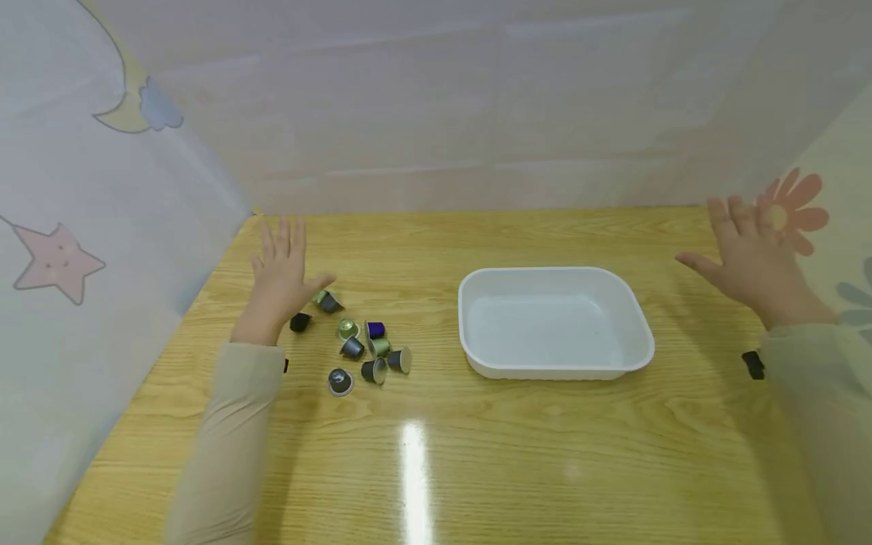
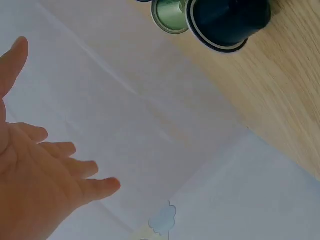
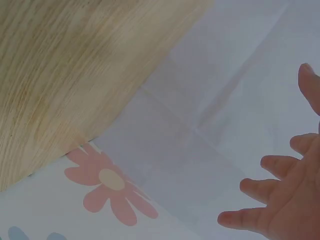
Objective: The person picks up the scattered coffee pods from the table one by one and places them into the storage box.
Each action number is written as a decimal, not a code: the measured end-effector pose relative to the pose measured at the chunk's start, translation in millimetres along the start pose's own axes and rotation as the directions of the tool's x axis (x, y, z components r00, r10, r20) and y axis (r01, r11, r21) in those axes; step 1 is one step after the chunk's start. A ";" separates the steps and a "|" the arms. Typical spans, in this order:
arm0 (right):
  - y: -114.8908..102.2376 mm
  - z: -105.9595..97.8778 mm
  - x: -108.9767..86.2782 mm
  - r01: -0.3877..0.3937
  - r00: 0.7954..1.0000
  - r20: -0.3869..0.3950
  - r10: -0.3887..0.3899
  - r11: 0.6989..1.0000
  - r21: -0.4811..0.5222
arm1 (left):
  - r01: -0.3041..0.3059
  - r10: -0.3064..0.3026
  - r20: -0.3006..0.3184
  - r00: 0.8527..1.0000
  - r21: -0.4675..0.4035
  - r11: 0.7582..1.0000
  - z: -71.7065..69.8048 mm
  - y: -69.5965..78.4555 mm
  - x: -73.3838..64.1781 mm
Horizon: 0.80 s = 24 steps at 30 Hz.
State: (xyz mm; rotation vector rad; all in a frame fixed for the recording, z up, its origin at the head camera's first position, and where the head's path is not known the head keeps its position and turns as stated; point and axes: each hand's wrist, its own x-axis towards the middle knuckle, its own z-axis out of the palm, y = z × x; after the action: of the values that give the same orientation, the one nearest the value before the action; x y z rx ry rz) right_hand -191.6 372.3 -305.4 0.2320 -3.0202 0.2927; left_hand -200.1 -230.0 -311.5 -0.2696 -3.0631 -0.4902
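Observation:
My left hand [image 1: 280, 276] is raised over the left side of the table with its fingers spread, holding nothing. Several small coffee capsules lie to its right, among them a green capsule [image 1: 348, 328], a purple capsule [image 1: 375, 329] and a grey capsule [image 1: 340, 381]. In the left wrist view a dark capsule [image 2: 227, 22] overlaps a green one, apart from the fingers. At the far right, my right hand [image 1: 752, 261] is also lifted with spread fingers and nothing in it. Nearest to it stands a white rectangular basin [image 1: 555, 372] with no contents visible.
The wooden table [image 1: 518, 454] meets a pale sheet [image 1: 409, 121] hanging along its back. Printed sheets flank both sides, with a pink star [image 1: 60, 263] on the left and a flower [image 1: 793, 212] on the right. Glare streaks the front of the tabletop.

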 end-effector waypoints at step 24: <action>-36.2 18.5 -12.9 0.040 0.994 -0.104 -0.024 0.987 0.154 | 0.056 -0.024 0.264 0.964 -0.116 0.992 0.6 -36.9 -38.4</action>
State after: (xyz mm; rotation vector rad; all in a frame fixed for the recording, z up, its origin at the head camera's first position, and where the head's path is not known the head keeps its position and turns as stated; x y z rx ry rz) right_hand -174.7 335.4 -318.4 0.2690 -2.8919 0.5217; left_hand -168.8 -270.7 -325.5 -0.2993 -3.3051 -0.7001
